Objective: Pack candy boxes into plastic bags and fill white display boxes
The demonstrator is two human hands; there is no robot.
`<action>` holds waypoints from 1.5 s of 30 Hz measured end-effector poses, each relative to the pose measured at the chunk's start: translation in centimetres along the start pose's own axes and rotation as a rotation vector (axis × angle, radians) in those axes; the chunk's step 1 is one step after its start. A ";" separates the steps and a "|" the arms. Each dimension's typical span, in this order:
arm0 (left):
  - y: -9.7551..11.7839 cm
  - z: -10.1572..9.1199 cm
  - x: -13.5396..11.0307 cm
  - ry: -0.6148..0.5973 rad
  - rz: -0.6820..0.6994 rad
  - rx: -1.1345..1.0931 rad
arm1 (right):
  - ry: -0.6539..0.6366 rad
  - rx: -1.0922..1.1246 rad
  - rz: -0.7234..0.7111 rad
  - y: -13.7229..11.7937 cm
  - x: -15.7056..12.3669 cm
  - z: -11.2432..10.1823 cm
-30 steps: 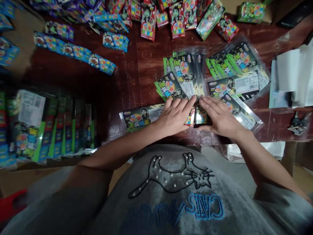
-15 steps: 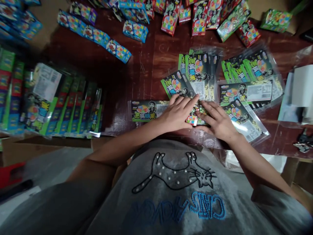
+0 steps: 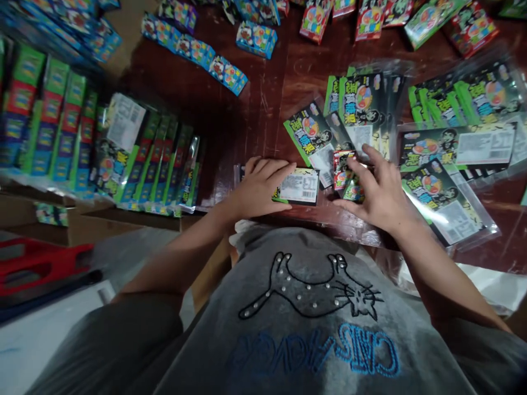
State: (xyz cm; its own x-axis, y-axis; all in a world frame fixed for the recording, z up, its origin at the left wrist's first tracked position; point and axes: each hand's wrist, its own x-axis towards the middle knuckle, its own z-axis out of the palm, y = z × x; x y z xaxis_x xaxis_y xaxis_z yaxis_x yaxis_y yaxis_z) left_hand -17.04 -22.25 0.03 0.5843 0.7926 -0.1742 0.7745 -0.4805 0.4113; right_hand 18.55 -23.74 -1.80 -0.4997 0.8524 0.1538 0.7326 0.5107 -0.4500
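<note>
My left hand lies with outstretched fingers on a flat black printed packet, whose white label sticks out to the right. Small red and green candy boxes sit side by side just right of that packet. Around their right side is my right hand, thumb at the near edge and fingers at the far edge; it covers part of the green box. Beyond the boxes, a tilted black and green packet rests against a pile of similar packets.
More clear-sleeved packets overlap at the right. Filled packs stand in a row at the left table edge. A strip of blue boxes and several red boxes lie at the back. Below left is a red plastic object.
My left hand has moved left off the small boxes onto the flat packet. My right hand stays at the boxes, its fingers now wider apart. The camera view has shifted.
</note>
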 end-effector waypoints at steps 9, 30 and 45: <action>0.4 0.6 -2.5 -0.004 -0.042 -0.038 | -0.330 -0.127 -0.171 -1.1 3.4 -2.2; 1.0 1.1 -8.5 0.163 -0.201 -0.087 | -0.001 -0.060 0.034 -7.9 3.7 0.8; -1.1 2.6 -9.4 0.075 -0.117 -0.104 | -0.228 0.130 -0.294 -7.0 1.6 3.3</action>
State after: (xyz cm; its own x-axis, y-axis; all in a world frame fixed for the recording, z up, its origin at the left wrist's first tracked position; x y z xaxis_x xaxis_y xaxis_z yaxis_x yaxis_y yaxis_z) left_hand -22.75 -30.20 -1.12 0.4689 0.8685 -0.1608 0.8049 -0.3451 0.4828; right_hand 11.12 -26.28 -1.32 -0.7801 0.6176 0.1001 0.4854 0.6983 -0.5261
